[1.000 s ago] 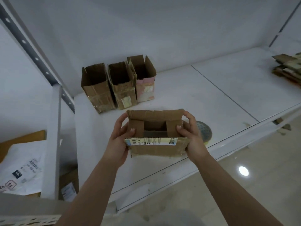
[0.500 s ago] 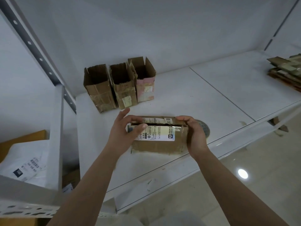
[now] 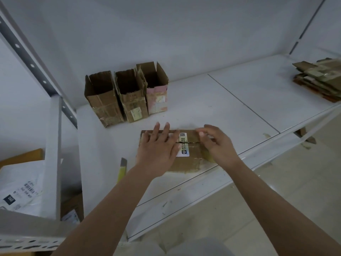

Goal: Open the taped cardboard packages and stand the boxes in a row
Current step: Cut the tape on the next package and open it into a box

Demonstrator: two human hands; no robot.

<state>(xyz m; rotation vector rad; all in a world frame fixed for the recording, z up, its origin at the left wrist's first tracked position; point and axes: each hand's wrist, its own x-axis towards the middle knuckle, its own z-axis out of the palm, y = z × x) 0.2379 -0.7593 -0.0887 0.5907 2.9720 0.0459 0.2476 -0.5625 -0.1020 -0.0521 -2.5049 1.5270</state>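
A cardboard box (image 3: 186, 156) with a white label lies on the white shelf (image 3: 212, 108) near its front edge, flaps folded shut. My left hand (image 3: 156, 150) presses flat on its left half, fingers straight. My right hand (image 3: 217, 143) rests on its right end, fingers loosely bent over the flap seam. Three opened boxes (image 3: 127, 93) stand upright in a row at the back left, tops open.
A yellow utility knife (image 3: 122, 169) lies on the shelf left of my left forearm. Flattened cardboard (image 3: 321, 78) is stacked at the far right. A tape roll is hidden behind my right hand. White mailers (image 3: 20, 189) lie on a lower shelf at left.
The box was held up with its flaps open; it has since been turned, closed and laid on the shelf. Both hands moved from gripping its sides to lying on top.
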